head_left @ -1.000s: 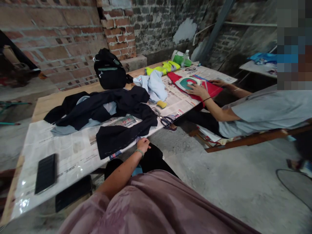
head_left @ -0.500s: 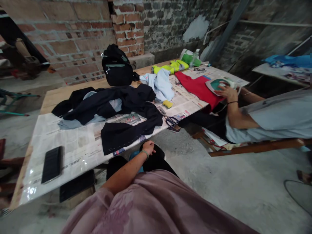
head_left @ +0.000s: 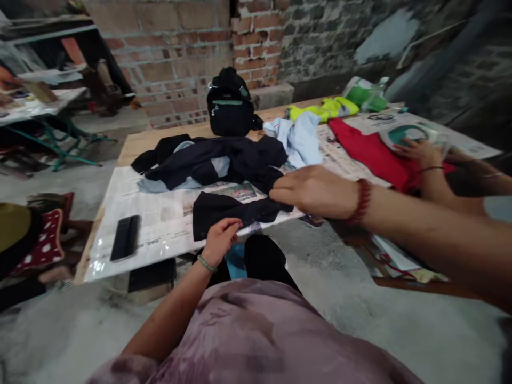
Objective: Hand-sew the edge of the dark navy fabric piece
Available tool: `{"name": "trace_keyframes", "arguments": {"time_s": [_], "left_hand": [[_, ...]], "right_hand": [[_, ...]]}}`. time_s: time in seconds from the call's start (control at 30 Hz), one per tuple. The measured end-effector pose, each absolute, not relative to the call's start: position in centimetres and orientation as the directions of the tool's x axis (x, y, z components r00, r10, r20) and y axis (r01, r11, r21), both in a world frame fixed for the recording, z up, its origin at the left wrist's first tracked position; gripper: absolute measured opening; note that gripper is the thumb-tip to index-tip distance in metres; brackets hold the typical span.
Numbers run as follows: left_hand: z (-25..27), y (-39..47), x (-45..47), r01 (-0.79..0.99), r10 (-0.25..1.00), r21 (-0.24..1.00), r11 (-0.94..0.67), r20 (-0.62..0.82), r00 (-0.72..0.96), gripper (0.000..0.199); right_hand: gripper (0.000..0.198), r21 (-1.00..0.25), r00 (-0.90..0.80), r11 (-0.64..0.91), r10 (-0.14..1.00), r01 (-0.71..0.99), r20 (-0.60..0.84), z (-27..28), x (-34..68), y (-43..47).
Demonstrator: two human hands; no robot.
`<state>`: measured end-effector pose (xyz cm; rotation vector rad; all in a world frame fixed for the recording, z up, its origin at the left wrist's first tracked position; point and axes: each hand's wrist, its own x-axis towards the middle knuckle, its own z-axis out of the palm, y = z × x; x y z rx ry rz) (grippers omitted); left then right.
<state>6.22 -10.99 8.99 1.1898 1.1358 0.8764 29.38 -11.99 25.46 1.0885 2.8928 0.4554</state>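
A dark navy garment [head_left: 220, 205] with pale lining lies crumpled on the newspaper-covered table [head_left: 160, 208], one end reaching the front edge. My left hand [head_left: 221, 239], wearing a green beaded bracelet, is closed in a pinch on the garment's near edge. My right hand [head_left: 310, 189], with a red beaded bracelet, appears in front of the garment's right part, fingers pressed together. What its fingertips hold, if anything, is too small and blurred to make out.
A black phone [head_left: 125, 237] lies at the table's left. Behind are a black backpack [head_left: 230, 106], a light blue garment [head_left: 298, 138] and a yellow-green cloth [head_left: 324, 109]. At right, another person's hand [head_left: 424, 153] rests on an iron [head_left: 404, 134] over red cloth [head_left: 364, 149].
My left hand has risen from my lap to the garment's edge. My right hand has come into view from the right. The view has turned left.
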Motion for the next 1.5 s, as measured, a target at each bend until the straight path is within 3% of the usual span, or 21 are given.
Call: {"name": "trace_keyframes", "arguments": {"time_s": [0.1,0.2,0.53,0.77,0.9,1.03,1.13,1.23,1.33,1.4,1.5], "left_hand": [[12.0,-12.5,4.7,-0.181,0.979,0.969,0.166,-0.141,0.145,0.027],[12.9,-13.8,3.9,-0.271,0.971,0.938,0.218,-0.18,0.157,0.03],[11.0,-14.6,3.3,-0.212,0.923,0.909,0.358,-0.31,0.226,0.036],[9.3,-14.7,4.2,-0.221,0.898,0.876,0.429,-0.386,0.21,0.033],[7.9,-14.6,4.7,-0.21,0.897,0.874,0.438,-0.409,0.166,0.025],[6.7,-14.4,5.5,-0.169,0.9,0.886,0.432,-0.41,0.15,0.021],[5.8,-14.2,6.1,-0.113,0.89,0.89,0.441,-0.418,0.182,0.024],[4.5,-14.0,6.1,0.01,0.875,0.896,0.444,-0.436,0.212,0.029],[3.2,-13.2,5.2,0.177,0.92,0.922,0.344,-0.369,0.134,0.026],[2.5,-12.2,4.1,0.293,0.976,0.936,0.195,-0.214,0.034,0.019],[1.8,-10.0,2.3,0.476,0.992,0.874,-0.098,0.123,-0.021,0.016]], "right_hand": [[0.023,0.217,-0.827,0.799,0.53,0.561,0.188,21.1,25.6,-11.0],[0.024,0.12,-0.814,0.837,0.471,0.534,0.339,17.2,23.5,-10.3],[0.022,-0.133,-0.673,0.837,0.512,0.531,0.534,11.5,20.2,-11.3],[0.021,-0.38,-0.475,0.775,0.617,0.506,0.627,8.3,19.3,-12.5],[0.022,-0.643,-0.262,0.569,0.817,0.512,0.514,6.6,19.2,-13.3],[0.02,-0.893,-0.114,0.24,0.971,0.382,0.212,5.5,18.7,-13.8],[0.019,-0.972,-0.046,0.023,0.999,0.234,0.013,5.0,18.3,-13.5],[0.022,-0.979,-0.041,-0.111,0.992,0.172,-0.12,4.7,18.7,-12.5],[0.03,-0.95,-0.038,-0.168,0.982,0.261,-0.184,4.2,20.2,-10.7],[0.023,-0.897,-0.067,-0.126,0.983,0.423,-0.17,3.8,21.3,-9.3],[0.014,-0.716,-0.178,0.113,0.984,0.688,-0.015,3.5,22.2,-7.0]]}}
